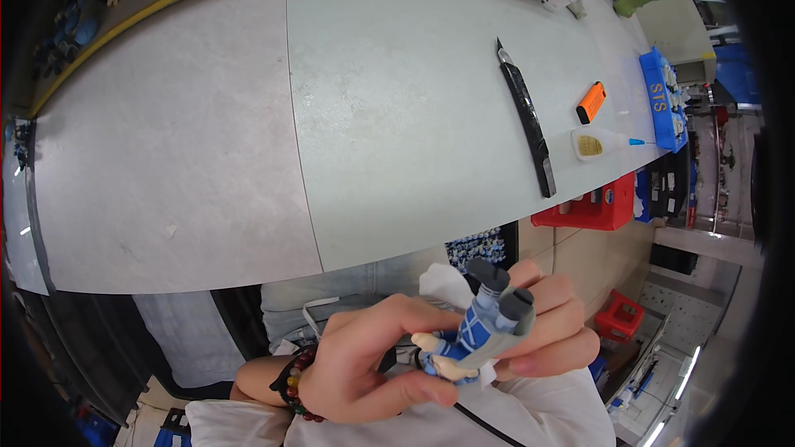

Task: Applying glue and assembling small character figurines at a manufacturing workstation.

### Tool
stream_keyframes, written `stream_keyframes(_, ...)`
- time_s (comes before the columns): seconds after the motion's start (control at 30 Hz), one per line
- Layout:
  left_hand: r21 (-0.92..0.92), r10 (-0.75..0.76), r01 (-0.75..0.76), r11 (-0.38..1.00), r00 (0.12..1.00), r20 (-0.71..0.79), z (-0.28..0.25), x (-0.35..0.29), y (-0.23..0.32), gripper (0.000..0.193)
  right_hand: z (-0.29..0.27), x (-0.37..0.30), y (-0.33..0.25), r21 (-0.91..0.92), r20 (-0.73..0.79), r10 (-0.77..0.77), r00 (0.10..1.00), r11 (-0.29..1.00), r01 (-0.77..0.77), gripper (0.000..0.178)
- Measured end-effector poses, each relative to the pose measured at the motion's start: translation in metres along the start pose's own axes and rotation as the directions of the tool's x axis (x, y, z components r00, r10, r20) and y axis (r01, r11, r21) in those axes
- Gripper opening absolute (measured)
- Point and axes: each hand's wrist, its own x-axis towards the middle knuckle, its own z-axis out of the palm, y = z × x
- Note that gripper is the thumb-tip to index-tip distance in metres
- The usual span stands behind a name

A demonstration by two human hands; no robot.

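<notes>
A small blue figurine (474, 329) with dark grey feet is held above my lap, its feet pointing up and away from me. Thumb and fingers of my left hand (364, 356) close on its lower part, near the pale arms. My right hand (551, 327) curls around its other side, fingers bent behind the grey-blue back. A white piece of cloth or tissue (445, 285) shows beside the feet, and I cannot tell which hand has it. The figurine's head end is hidden.
On the table (397, 132) lie a black craft knife (527, 120), an orange lighter (590, 103) and a squeeze bottle (598, 145) with a blue needle tip. A blue bin (662, 99) of parts stands at the right edge. Red stools (609, 205) are below.
</notes>
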Motion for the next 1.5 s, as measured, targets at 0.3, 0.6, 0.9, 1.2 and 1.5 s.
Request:
stream_keyframes(0.3, 0.074, 0.006, -0.012, 0.997, 0.996, 0.084, 0.003, 0.009, 0.01, 0.042, -0.016, 0.011, -0.01, 0.055, 0.168, 0.118, 0.979, 0.99, -0.129, 0.01)
stream_keyframes(0.6, 0.097, 0.033, -0.041, 0.994, 0.996, 0.085, 0.005, 0.009, 0.009, 0.04, -0.015, 0.009, -0.009, 0.091, 0.129, 0.119, 0.984, 0.987, -0.132, 0.01)
stream_keyframes(0.9, 0.07, 0.028, -0.033, 0.997, 0.997, 0.071, 0.004, 0.009, 0.006, 0.04, -0.02, 0.011, -0.009, 0.033, 0.188, 0.121, 0.975, 0.991, -0.129, 0.011)
stream_keyframes(1.2, 0.097, 0.021, -0.029, 0.995, 0.997, 0.077, 0.003, 0.009, 0.008, 0.039, -0.018, 0.009, -0.009, -0.012, 0.215, 0.112, 0.97, 0.994, -0.112, 0.015)
stream_keyframes(1.5, 0.117, 0.023, -0.03, 0.993, 0.998, 0.065, 0.004, 0.012, 0.005, 0.035, -0.011, 0.006, -0.012, -0.087, 0.071, 0.164, 0.984, 0.984, -0.158, 0.019)
